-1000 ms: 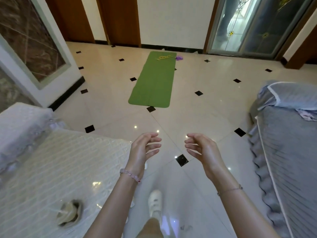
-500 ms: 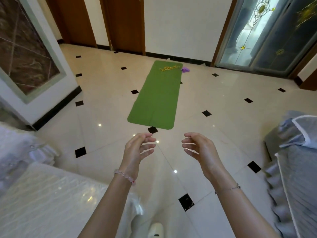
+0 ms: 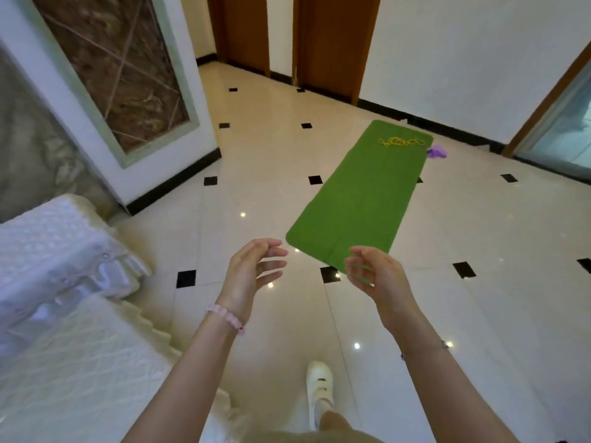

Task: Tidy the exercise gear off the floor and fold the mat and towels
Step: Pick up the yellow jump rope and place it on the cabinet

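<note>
A green exercise mat (image 3: pixel 364 193) lies flat on the tiled floor ahead, running away to the upper right. A yellow cord (image 3: pixel 399 142) is tangled on its far end. A small purple item (image 3: pixel 436 152) rests on the floor just past the mat's far right corner. My left hand (image 3: pixel 252 276) and my right hand (image 3: pixel 377 279) are held out in front of me, palms facing each other, fingers apart and holding nothing. My right hand overlaps the mat's near corner in the view but is above it.
A white quilted sofa (image 3: pixel 64 330) fills the lower left. A marble-panelled white pillar (image 3: pixel 128 100) stands at the left. Wooden doors (image 3: pixel 332 39) and a white wall are at the back; a glass door (image 3: pixel 569 119) is at right. My white shoe (image 3: pixel 319 388) steps on the floor.
I have walked closer to the mat and the view has turned left; the grey sofa at the right has left the view. Both hands stay out in front, empty.
</note>
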The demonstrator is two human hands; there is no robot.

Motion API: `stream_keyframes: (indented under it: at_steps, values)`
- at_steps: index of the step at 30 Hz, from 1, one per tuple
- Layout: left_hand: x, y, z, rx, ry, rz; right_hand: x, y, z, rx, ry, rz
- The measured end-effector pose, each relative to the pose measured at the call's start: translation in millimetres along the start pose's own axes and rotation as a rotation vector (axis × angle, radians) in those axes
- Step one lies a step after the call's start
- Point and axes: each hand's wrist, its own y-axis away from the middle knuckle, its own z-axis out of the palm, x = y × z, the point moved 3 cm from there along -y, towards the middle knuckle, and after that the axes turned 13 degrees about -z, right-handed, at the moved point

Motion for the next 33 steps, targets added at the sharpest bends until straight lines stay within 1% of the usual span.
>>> stream_keyframes:
  at_steps: [2, 8, 14, 22, 30, 33]
  values:
    - [19, -29, 13, 0.043, 0.009, -0.007, -6, -44, 8, -0.051, 0.004, 0.019]
    - [77, -115, 49, 0.086, 0.052, 0.009, -32, -164, 38, -0.188, 0.021, 0.018]
    - [114, -185, 48, 0.167, 0.128, 0.010, -32, -252, 75, -0.272, 0.068, 0.077]
    - [174, -306, 18, 0.199, 0.137, -0.006, -22, -372, 146, -0.301, 0.108, 0.047]
    - [286, -446, -33, 0.180, 0.087, 0.014, -46, -517, 269, -0.287, 0.106, -0.002]
    - [325, -497, -44, 0.165, 0.066, 0.020, -51, -569, 303, -0.250, 0.094, -0.009]
